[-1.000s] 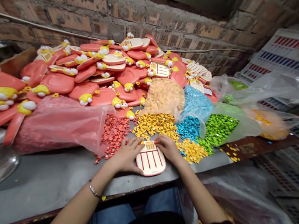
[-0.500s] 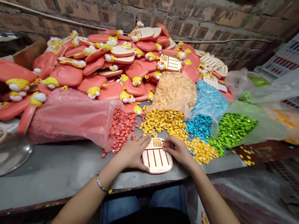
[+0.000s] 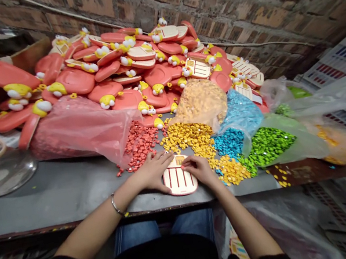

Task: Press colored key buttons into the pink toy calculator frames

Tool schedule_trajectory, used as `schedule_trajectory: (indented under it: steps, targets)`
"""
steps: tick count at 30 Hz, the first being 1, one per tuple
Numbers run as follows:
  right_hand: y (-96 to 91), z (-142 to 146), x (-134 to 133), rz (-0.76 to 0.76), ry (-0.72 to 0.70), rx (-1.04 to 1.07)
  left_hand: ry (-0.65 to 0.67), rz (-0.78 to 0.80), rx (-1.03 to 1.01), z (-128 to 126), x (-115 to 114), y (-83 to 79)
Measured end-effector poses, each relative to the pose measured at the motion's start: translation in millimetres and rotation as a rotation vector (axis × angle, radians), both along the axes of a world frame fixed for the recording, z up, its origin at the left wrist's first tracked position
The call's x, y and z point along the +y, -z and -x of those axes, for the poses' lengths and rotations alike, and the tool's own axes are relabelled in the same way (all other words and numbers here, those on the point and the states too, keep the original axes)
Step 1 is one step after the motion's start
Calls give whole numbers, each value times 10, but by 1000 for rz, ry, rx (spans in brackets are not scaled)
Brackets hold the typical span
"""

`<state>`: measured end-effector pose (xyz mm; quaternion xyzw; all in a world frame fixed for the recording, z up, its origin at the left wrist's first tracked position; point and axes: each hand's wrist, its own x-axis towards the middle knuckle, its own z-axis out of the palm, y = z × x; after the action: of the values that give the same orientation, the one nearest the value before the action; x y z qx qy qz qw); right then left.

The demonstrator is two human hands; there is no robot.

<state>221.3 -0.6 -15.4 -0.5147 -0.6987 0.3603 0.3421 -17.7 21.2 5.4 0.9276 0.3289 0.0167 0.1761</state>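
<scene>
A cream toy board (image 3: pixel 180 182) with a pinkish rim lies flat before me. Long dark red slots run down it, and a small yellowish window sits near its top. My left hand (image 3: pixel 154 173) steadies the board at its left edge, fingers stretched across the upper corner and thumb by the lower left side. Over the upper right part of the board, my right hand (image 3: pixel 202 170) pinches its fingertips together at the slots' top end; whatever they hold is too small to make out. Small red pieces (image 3: pixel 140 146) and gold pieces (image 3: pixel 191 137) lie just beyond the board.
Behind rises a heap of pink toy boards (image 3: pixel 77 80) with yellow-and-white heads. Blue pieces (image 3: pixel 230 142), green pieces (image 3: pixel 271 145) and yellow pieces (image 3: pixel 232 170) spill toward the right from plastic bags. A pink bag (image 3: pixel 82 127) and a clear lid (image 3: pixel 3 175) are at left.
My right hand has shifted slightly left over the board, its fingertips now at the slots' upper end. My left hand stays on the board. The view has tilted a little.
</scene>
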Motion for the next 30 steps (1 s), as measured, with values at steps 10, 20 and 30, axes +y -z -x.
schedule_trajectory:
  steps: [10, 20, 30]
  targets:
    - [-2, 202, -38, -20, 1, 8, 2, 3, -8, 4, 5, 34]
    - [50, 189, -9, -97, -61, 67, 16, -9, -63, 25, 18, 27]
    - [-63, 359, 0, -146, -110, -134, 27, -16, -71, 31, 40, 71]
